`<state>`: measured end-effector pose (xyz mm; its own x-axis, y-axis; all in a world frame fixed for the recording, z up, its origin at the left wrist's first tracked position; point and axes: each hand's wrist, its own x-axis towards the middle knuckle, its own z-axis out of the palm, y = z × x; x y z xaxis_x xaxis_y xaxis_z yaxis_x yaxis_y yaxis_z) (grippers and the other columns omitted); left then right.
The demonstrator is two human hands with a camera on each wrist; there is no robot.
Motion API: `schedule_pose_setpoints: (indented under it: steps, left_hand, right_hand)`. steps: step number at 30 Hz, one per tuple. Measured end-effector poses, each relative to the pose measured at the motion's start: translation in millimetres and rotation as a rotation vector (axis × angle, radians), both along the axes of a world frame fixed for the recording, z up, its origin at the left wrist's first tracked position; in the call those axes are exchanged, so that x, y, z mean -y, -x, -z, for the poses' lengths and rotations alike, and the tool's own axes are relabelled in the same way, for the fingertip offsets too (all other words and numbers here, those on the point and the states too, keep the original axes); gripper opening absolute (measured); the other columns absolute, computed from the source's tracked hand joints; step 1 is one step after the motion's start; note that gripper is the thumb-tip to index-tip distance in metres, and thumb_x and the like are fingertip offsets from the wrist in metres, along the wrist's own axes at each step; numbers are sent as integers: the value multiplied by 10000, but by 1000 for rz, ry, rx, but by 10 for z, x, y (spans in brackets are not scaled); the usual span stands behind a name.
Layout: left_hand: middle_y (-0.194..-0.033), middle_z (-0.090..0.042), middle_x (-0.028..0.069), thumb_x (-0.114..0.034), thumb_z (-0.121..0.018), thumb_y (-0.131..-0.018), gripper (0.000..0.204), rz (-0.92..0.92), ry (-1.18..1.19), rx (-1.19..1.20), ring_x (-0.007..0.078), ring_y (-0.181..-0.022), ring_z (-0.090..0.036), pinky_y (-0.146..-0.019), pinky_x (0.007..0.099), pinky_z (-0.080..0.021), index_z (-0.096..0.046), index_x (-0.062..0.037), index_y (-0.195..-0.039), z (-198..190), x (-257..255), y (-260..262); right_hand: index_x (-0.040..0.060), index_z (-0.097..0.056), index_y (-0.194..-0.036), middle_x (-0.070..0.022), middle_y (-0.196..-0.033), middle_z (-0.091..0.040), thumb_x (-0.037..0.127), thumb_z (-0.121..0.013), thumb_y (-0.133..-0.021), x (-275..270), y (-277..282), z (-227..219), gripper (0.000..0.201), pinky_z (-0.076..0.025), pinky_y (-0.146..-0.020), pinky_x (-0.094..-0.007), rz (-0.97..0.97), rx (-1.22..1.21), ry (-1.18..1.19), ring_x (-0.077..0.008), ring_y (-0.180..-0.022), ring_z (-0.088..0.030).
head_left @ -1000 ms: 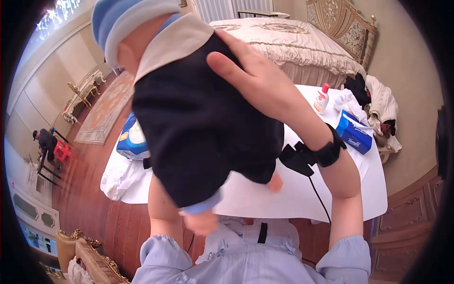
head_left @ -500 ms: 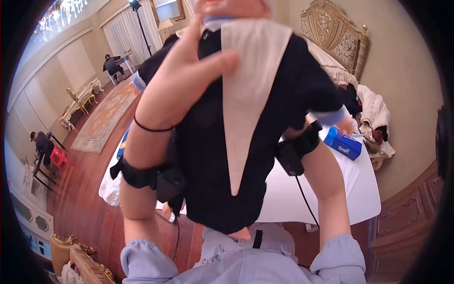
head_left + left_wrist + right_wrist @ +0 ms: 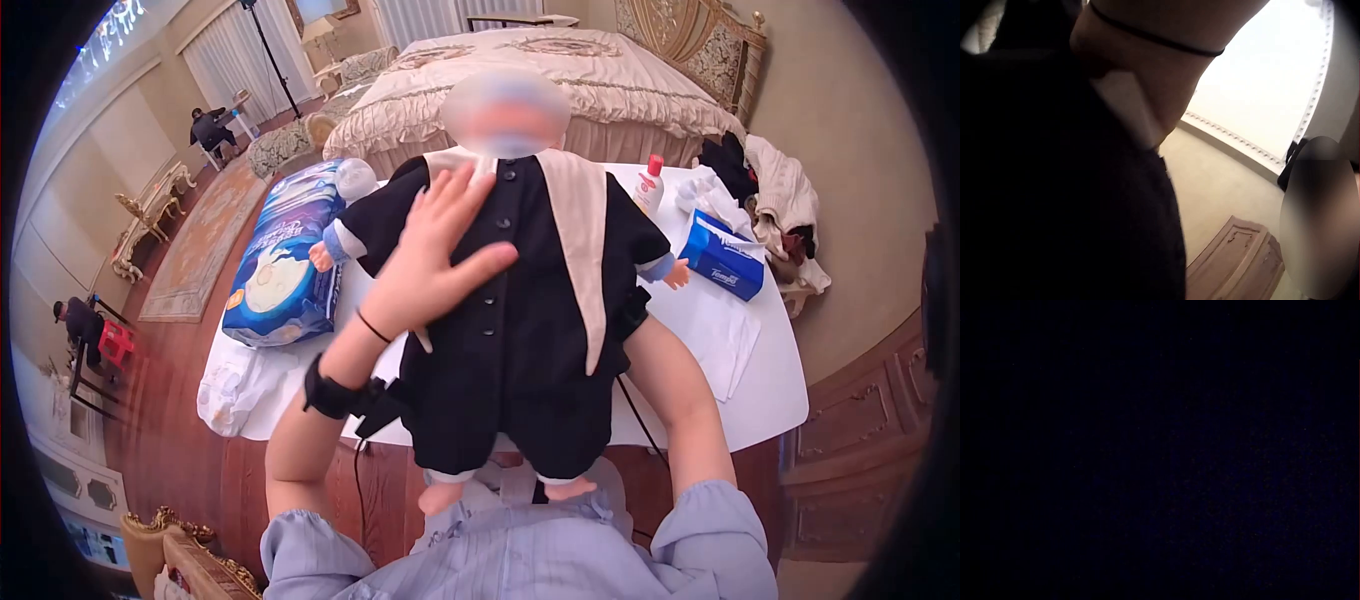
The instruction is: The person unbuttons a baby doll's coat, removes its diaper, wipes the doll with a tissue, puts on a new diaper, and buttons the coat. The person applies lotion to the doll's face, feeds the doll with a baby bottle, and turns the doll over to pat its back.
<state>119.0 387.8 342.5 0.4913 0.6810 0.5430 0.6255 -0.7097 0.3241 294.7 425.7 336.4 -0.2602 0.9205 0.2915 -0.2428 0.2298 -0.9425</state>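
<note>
A baby doll [image 3: 550, 400] in a black buttoned suit with a long cream collar is held upright over the table's near edge, front toward me, bare feet hanging at the bottom. My left hand [image 3: 440, 250] lies flat on its chest, fingers extended and thumb spread over the buttons. Behind the doll goes my right forearm [image 3: 680, 400]; the right hand itself is hidden by the doll's body. In the left wrist view the dark suit [image 3: 1066, 206] fills the lower left, with my left wrist [image 3: 1154, 50] above it. The right wrist view is almost wholly black.
On the white table [image 3: 690, 410] stand a blue diaper pack [image 3: 285, 265] at left and a red-capped bottle [image 3: 648, 190] at right. A blue tissue pack [image 3: 722, 265] lies near white cloths. Crumpled white cloth [image 3: 240, 385] sits at the left corner. A bed [image 3: 640, 105] is beyond.
The doll has turned from its back to its front and come lower over the table. My left hand now lies on its chest; my right hand has passed from its back out of sight.
</note>
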Motion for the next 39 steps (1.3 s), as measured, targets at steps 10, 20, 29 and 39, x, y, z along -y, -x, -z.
schedule_pose_setpoints:
  steps: [10,20,29,39]
  left_hand:
    - [-1562,-260,210,-365,-643,-908,607,-44,258,207,372,-1466,-182,-1176,424,-172,-452,-171,-1451,683,-273,22]
    - [-1554,-252,243,-388,-652,-898,624,-4,487,466,342,-1467,-199,-1167,382,-214,-465,-131,-1436,958,-478,127]
    - [-1549,-282,223,-312,-641,-914,569,11,463,551,332,-1462,-224,-1158,369,-237,-475,-138,-1430,1246,-487,179]
    - [-1536,-317,212,-270,-625,-934,532,-114,396,397,286,-1453,-258,-1157,349,-237,-487,-79,-1411,1162,-467,14]
  right_hand:
    - [24,-345,-1451,-149,-1454,-445,436,-424,-1014,-239,-38,546,606,-362,-1096,-356,-53,-90,309,-261,-1320,-449]
    - [30,-370,-1437,-144,-1442,-459,443,-430,-1010,-467,-89,901,597,-384,-1085,-359,-61,-200,572,-260,-1299,-472]
    - [36,-392,-1424,-141,-1432,-470,448,-435,-1005,-494,-534,1239,589,-405,-1075,-362,-67,-303,797,-260,-1280,-493]
    - [51,-482,-1350,-127,-1357,-542,483,-391,-1007,102,-614,1087,559,-452,-1031,-404,55,-199,886,-247,-1190,-565]
